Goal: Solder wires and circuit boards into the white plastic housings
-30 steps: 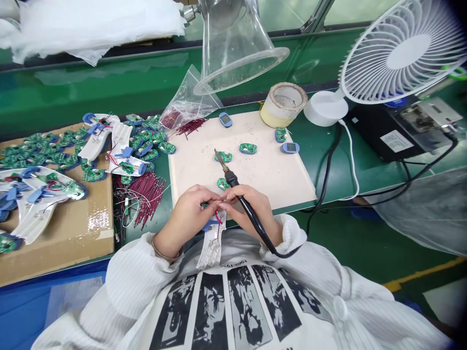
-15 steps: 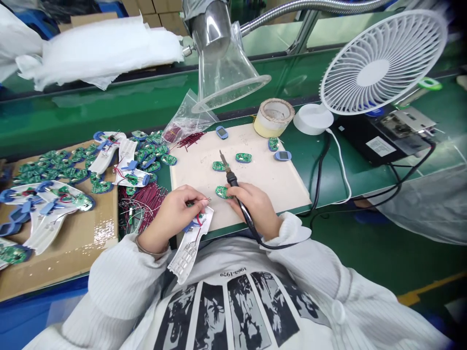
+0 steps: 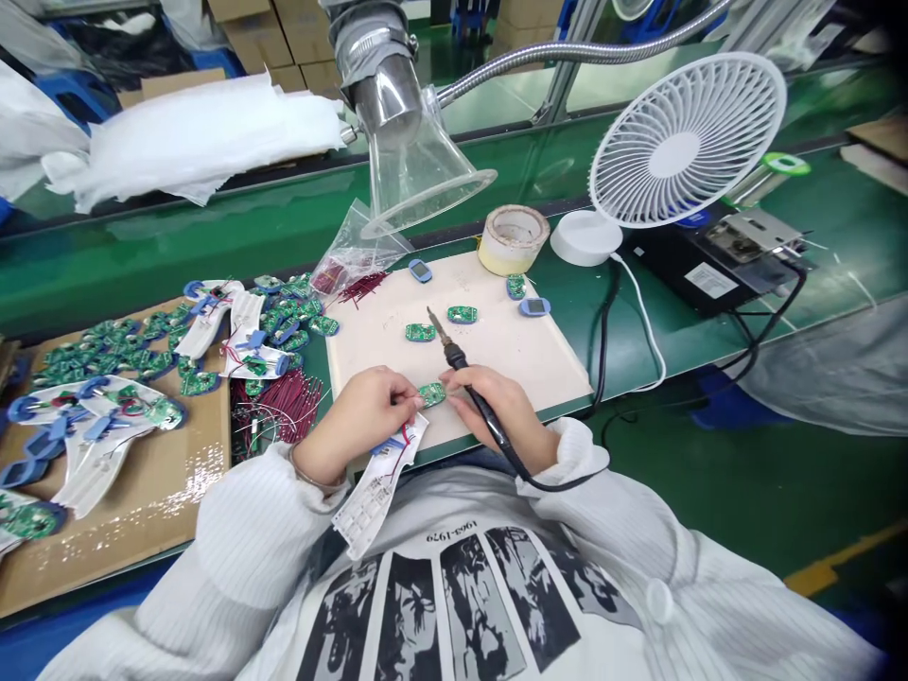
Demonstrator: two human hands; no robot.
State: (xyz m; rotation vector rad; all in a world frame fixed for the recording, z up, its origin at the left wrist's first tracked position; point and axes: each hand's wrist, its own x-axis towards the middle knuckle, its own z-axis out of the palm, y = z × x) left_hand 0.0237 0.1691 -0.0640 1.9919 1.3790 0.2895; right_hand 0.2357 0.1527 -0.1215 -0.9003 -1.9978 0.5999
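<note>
My right hand point(image 3: 507, 411) is closed around a soldering iron point(image 3: 458, 359), whose tip points away from me over the mat. My right fingertips also reach the right end of a small green circuit board point(image 3: 431, 393). At that board's left end, my left hand point(image 3: 365, 416) is closed in a pinch. A white plastic casing point(image 3: 375, 497) with red wires and a blue part hangs from my left hand, its upper end partly hidden by the fingers. Two more circuit boards, one nearer point(image 3: 420, 332) and one farther point(image 3: 462, 314), lie just past the iron's tip.
A cardboard sheet point(image 3: 191, 511) at left carries piled boards and white casings. Dark red wires point(image 3: 288, 402) lie beside it. A clear funnel hood point(image 3: 418, 180) hangs over the mat's back edge. Tape roll point(image 3: 515, 241), white fan point(image 3: 685, 142) and black soldering station point(image 3: 709, 274) stand at right.
My left fingers have moved right and now meet the board that my right fingers touch. The casing has come along. The soldering iron stays in my right hand. The camera view has shifted.
</note>
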